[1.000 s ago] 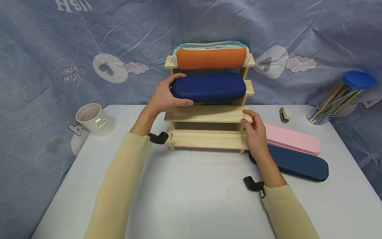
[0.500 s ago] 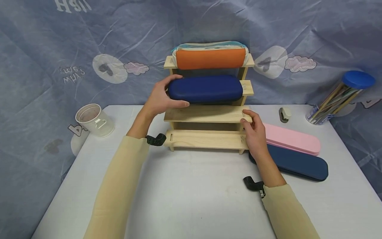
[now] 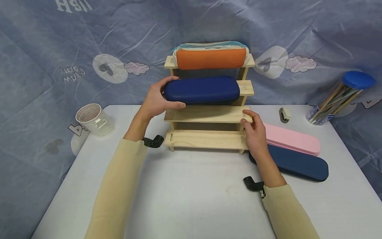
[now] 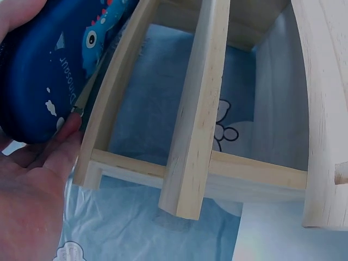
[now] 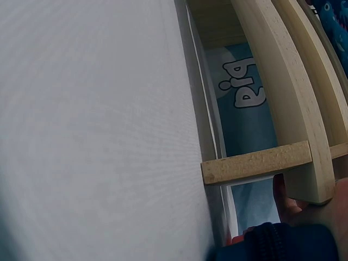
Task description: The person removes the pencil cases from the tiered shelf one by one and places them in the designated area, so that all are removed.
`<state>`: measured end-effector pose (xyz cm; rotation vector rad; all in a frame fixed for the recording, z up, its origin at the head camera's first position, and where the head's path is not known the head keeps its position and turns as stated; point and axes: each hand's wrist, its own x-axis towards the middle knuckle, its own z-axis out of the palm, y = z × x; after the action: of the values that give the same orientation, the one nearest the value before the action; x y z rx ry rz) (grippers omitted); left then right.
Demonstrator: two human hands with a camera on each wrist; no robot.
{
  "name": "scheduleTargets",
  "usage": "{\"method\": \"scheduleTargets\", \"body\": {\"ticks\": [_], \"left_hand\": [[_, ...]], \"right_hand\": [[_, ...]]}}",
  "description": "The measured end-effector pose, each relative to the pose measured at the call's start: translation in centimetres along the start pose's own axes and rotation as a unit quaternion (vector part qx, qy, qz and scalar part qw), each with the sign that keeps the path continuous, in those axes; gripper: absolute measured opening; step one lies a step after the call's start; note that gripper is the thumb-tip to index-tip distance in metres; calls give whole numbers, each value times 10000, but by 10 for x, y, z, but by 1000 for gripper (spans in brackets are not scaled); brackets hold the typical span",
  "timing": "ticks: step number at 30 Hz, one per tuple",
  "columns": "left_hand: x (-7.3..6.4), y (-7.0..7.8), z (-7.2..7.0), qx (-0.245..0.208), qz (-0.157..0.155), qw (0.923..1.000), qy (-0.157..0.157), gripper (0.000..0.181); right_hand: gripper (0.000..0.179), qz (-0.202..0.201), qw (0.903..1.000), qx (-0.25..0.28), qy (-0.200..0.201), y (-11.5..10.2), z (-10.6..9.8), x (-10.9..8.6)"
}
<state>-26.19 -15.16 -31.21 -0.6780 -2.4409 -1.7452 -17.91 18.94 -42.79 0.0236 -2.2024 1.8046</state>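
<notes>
By its left end my left hand (image 3: 158, 101) grips a blue hard-shell pencil case (image 3: 203, 90), thumb at the front and fingers behind. The case lies level over the third tier of a stepped wooden rack (image 3: 206, 139); whether its underside touches the board cannot be told. A dinosaur print shows on the pencil case (image 4: 43, 81) in the left wrist view. At the right end of the second tier, my right hand (image 3: 256, 136) pinches the board's edge. An orange pencil case (image 3: 211, 58) with white and light-blue trim sits on the top tier.
Right of the rack lie a pink case (image 3: 292, 139) and a navy case (image 3: 301, 162), partly behind my right hand. Farther back are a small stapler-like item (image 3: 285, 115) and a blue-lidded jar of sticks (image 3: 337, 99). A white bucket (image 3: 95, 120) stands at left.
My left hand has shifted the blue pencil case to the left and slightly down in the head view, baring more of the third tier's right end. The right hand has stayed put.
</notes>
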Motion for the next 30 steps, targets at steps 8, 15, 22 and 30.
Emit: {"method": "scheduleTargets", "body": {"ticks": [8,15,22,30], "left_hand": [[-14,20,-1,-103,25,9999,-76,79],[-22,29,-3,-258,39,9995,-169,79],[-27,28,-5,-338,59,9993,-136,81],[-31,27,-9,-451,45,9989,-118,81]], "right_hand": [[39,24,10000,12,11,1,0,-1],[40,9,10000,-60,1,0,-1,-1],[40,19,10000,-26,-9,0,-1,-1],[40,34,10000,-43,-8,0,-1,0]]}}
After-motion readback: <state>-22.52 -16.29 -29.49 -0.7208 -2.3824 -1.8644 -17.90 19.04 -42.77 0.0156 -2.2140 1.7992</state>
